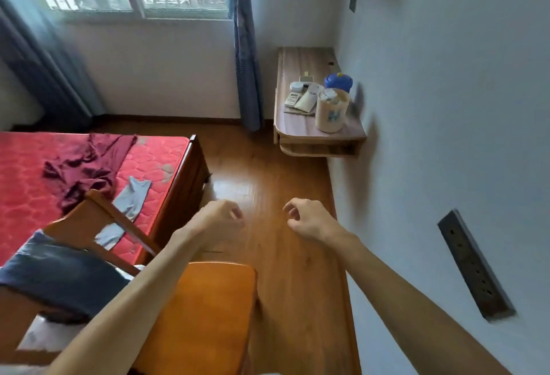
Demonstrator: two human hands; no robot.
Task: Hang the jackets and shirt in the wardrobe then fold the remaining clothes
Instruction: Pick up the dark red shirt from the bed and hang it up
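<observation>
Maroon garment lies crumpled on the bed, away to the left; the left grip is nearer than the right grip, both loosely curled, holding nothing.

The mattress is showing bright red, with a quilted, wavy stitch pattern and a few greyish blotches. On it, the maroon garment is lying plain and dark beside the grey-blue garment, which is looking pale. The navy cloth is draping the orange-brown chair. The floor is showing warm brown wood grain, and the counter is showing a duller grey-brown grain. It is carrying a blue jar and a cream tub with a blue mark. The curtain is hanging in faintly patterned blue against the white wall.
</observation>
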